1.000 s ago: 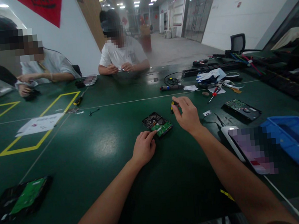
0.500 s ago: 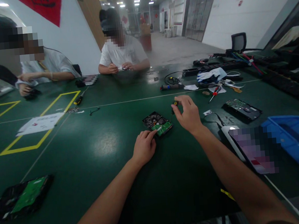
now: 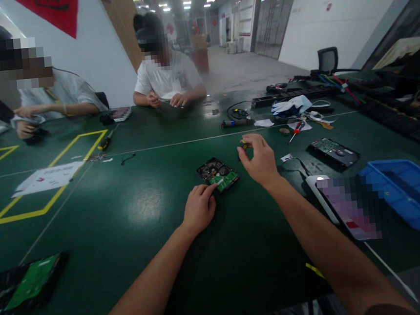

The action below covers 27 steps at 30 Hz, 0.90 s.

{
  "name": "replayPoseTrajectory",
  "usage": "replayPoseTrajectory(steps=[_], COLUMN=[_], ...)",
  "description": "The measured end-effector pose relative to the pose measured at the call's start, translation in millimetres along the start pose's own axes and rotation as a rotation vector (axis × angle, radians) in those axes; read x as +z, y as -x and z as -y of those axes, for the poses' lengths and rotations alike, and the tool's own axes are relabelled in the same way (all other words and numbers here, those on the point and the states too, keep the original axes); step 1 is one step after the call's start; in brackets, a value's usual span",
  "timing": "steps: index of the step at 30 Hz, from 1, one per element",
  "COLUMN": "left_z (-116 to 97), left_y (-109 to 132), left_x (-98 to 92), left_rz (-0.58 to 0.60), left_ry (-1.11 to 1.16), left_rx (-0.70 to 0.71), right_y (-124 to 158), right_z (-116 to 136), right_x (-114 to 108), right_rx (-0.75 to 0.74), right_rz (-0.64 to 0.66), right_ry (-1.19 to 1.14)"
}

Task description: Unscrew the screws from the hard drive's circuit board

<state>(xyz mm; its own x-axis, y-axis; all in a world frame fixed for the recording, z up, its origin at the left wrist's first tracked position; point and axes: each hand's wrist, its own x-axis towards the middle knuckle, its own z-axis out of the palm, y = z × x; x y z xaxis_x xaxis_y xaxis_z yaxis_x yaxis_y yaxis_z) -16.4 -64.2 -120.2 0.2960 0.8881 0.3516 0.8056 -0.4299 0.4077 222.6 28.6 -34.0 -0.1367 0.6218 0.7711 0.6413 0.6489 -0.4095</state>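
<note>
A hard drive (image 3: 211, 169) with a green circuit board lies on the dark green table, a little right of the middle. My left hand (image 3: 199, 207) rests at its near edge, index finger stretched onto the board and the other fingers curled. Just right of the drive and above the table, my right hand (image 3: 260, 160) pinches a small screwdriver (image 3: 245, 145) by its black and yellow handle. The screwdriver's tip is too small to make out.
More hard drives lie at the near left (image 3: 33, 285) and right (image 3: 334, 152). A blue tray (image 3: 411, 193), a phone-like device (image 3: 346, 207), gloves (image 3: 292, 106) and a red screwdriver (image 3: 296, 131) are on the right. Two people sit across the table, and a paper (image 3: 50, 178) lies left.
The whole view has shifted slightly, so things sit a bit further left. Both hands keep nearly the same place beside the drive; the screwdriver's handle is tilted somewhat differently.
</note>
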Motion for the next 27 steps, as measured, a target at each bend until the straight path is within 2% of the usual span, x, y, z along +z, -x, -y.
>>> replayPoseTrajectory(steps=[9,14,21,27], left_z=[-0.2,-0.5,0.4,0.1], left_y=[0.2,0.2,0.5,0.4], left_x=[0.5,-1.3,0.1,0.0], left_rz=[0.008,0.010,0.001,0.009], left_ry=[-0.001,-0.007,-0.001,-0.006], left_rx=[-0.015,-0.010,-0.013,-0.015], right_y=[-0.4,-0.7,-2.3,-1.6], right_z=[0.7,-4.0,2.4,0.3], right_x=[-2.8,-1.2,-5.8,-2.4], right_rx=[-0.021,0.023,-0.019,0.004], right_rz=[0.044,0.012,0.055,0.031], right_ry=[0.061,-0.033,0.039,-0.036])
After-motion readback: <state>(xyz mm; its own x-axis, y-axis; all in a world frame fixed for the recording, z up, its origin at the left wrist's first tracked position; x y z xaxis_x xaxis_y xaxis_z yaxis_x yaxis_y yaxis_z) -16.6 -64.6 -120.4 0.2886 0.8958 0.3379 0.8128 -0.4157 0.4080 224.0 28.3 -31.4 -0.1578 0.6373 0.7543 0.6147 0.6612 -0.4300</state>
